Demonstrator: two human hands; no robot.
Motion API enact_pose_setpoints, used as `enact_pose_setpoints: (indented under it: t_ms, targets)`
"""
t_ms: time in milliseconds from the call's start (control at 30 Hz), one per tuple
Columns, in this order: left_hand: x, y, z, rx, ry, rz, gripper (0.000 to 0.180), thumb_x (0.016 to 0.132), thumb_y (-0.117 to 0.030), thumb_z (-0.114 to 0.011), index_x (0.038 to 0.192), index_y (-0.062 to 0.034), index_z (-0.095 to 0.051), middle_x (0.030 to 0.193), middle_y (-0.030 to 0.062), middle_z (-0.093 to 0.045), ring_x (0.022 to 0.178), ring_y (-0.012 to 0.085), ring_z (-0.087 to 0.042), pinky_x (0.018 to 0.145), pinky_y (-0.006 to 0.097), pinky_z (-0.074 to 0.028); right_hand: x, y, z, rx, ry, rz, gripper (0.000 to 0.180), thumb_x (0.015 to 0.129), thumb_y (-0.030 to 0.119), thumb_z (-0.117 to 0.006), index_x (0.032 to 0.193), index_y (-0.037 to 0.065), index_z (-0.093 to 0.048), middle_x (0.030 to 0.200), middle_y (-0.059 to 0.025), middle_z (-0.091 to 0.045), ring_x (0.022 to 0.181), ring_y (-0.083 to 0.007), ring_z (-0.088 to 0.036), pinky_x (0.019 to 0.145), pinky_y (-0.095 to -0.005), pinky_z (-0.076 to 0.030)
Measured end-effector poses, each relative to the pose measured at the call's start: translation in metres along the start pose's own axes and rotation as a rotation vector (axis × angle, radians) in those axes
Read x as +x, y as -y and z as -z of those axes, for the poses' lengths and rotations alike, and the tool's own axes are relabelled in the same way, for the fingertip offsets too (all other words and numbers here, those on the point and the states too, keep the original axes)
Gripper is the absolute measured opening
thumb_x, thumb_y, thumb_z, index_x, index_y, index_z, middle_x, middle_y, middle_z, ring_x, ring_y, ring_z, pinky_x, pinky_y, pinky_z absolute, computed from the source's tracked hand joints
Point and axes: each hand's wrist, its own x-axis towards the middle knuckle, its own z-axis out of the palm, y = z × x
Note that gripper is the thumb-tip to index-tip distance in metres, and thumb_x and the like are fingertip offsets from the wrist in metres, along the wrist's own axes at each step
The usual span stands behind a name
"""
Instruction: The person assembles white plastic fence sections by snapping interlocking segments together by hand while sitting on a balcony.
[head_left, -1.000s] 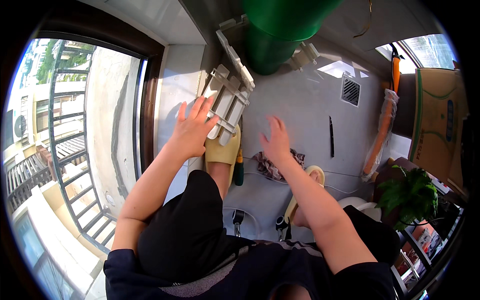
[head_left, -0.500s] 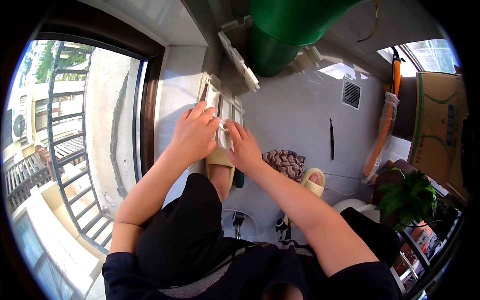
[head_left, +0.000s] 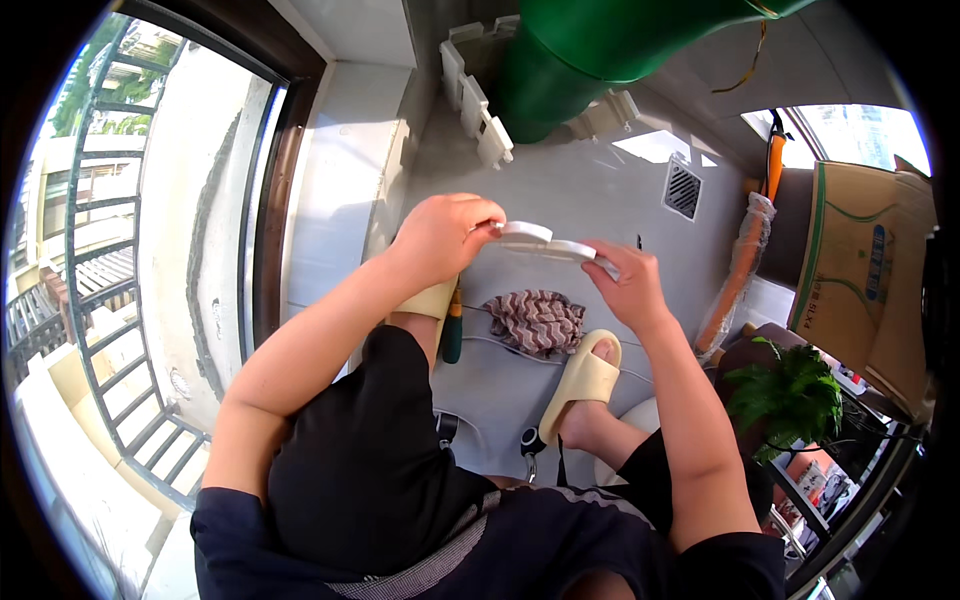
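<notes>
A grey concrete balcony floor (head_left: 600,190) runs between a dark-framed window with a railing outside on the person's left and a stack of cardboard boxes (head_left: 865,270) and a green potted plant (head_left: 790,390) on the right, with a fat green pipe (head_left: 590,50) rising at the far end. The person sits low over this floor, feet in pale yellow foam slippers (head_left: 585,380), and holds a flat white plastic piece (head_left: 550,243) up in the air between both hands, above a crumpled brown-and-white striped cloth (head_left: 537,320). The left hand (head_left: 445,235) is closed in a fist-like grip on one end of it; the right hand (head_left: 625,285) pinches the other end between thumb and fingertips. As a judgement, the work looks to be in its middle: the piece is off the floor and being turned or checked, while a longer white slotted plastic panel (head_left: 475,95) lies apart by the wall beside the pipe, not joined to anything in hand. The piece looks thin, smooth and rigid, with rounded ends, seen nearly edge-on, so its full outline cannot be told. A green-handled screwdriver (head_left: 452,335) lies untouched on the floor by the left slipper.
</notes>
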Motion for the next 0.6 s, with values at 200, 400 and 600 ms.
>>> enact_pose_setpoints:
  t_ms: [200,400,600]
  targets:
    - [0.021,-0.014,0.000,-0.459,-0.081,0.409,0.018,0.076,-0.014,-0.064,0.088,-0.0006,-0.063,0.075,0.0089,-0.065,0.070,0.0124,-0.061,0.066,0.025,-0.047,0.020,-0.020,0.008,0.260,-0.320,-0.187,0.040,0.067,0.002,-0.073,0.105,0.004,-0.059,0.078,-0.0020,-0.062,0.067,-0.0077,-0.055,0.059,-0.0217,-0.046]
    - [0.018,-0.007,-0.007,-0.555,-0.118,0.413,0.017,0.077,-0.014,-0.064,0.087,-0.0002,-0.063,0.074,0.0065,-0.065,0.070,0.0107,-0.060,0.065,0.024,-0.047,0.024,-0.026,0.008,0.411,-0.311,-0.251,0.039,0.068,0.002,-0.073,0.104,0.002,-0.059,0.074,0.0010,-0.057,0.064,-0.0041,-0.049,0.056,-0.0183,-0.043]
    - [0.015,-0.006,-0.012,-0.571,-0.086,0.371,0.014,0.080,-0.009,-0.061,0.090,0.0017,-0.061,0.078,0.0037,-0.062,0.074,0.0081,-0.057,0.070,0.022,-0.046,0.017,-0.030,0.010,0.444,-0.242,-0.287,0.029,0.070,0.003,-0.071,0.096,0.003,-0.059,0.073,0.0019,-0.055,0.061,-0.0039,-0.047,0.055,-0.0186,-0.041]
